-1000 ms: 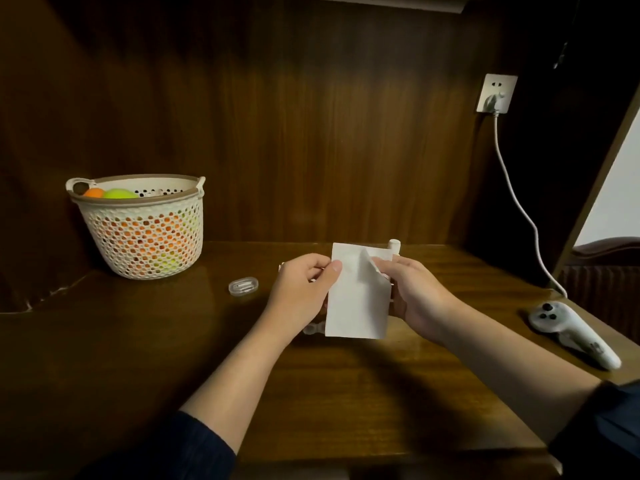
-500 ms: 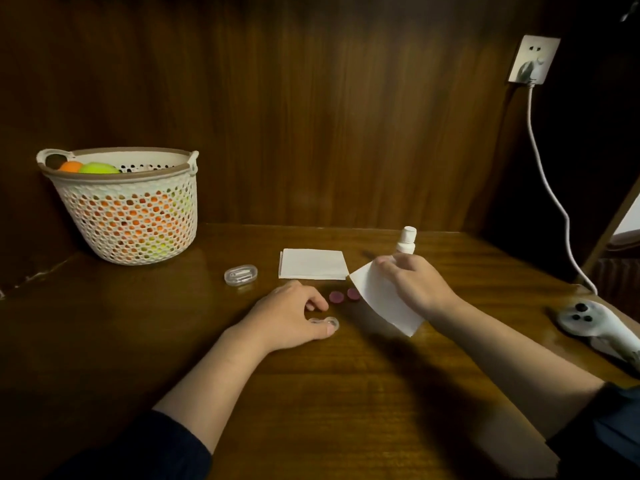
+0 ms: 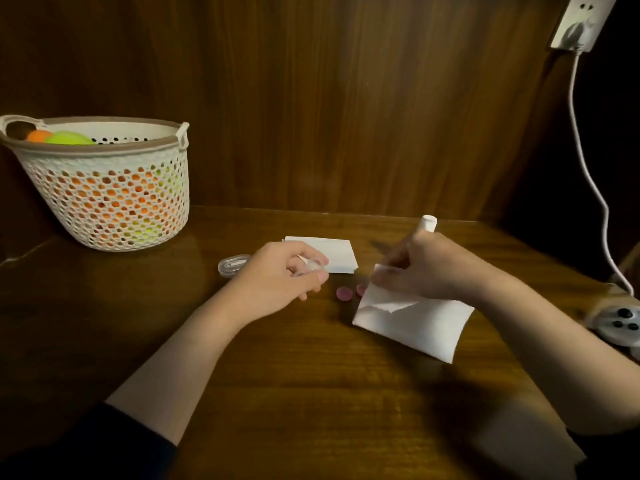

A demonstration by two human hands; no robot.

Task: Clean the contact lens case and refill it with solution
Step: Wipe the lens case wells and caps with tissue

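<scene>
My left hand (image 3: 284, 275) holds the clear contact lens case (image 3: 311, 266) between thumb and fingers, lifted just above the wooden table. My right hand (image 3: 426, 268) pinches a white tissue (image 3: 415, 323) that hangs down toward the table. Two small purple caps (image 3: 344, 293) lie on the table between my hands. The white top of the solution bottle (image 3: 428, 224) shows behind my right hand; the rest of the bottle is hidden. A folded stack of white tissues (image 3: 332, 252) lies behind my left hand.
A small clear plastic box (image 3: 231, 265) lies left of my left hand. A white mesh basket (image 3: 104, 188) with orange and green balls stands at the back left. A white controller (image 3: 620, 323) lies at the right edge, under a white cable (image 3: 588, 168) from the wall socket.
My left hand let go of the tissue, went down to the table and picked up the lens case. My right hand kept the tissue and lowered it to the right.
</scene>
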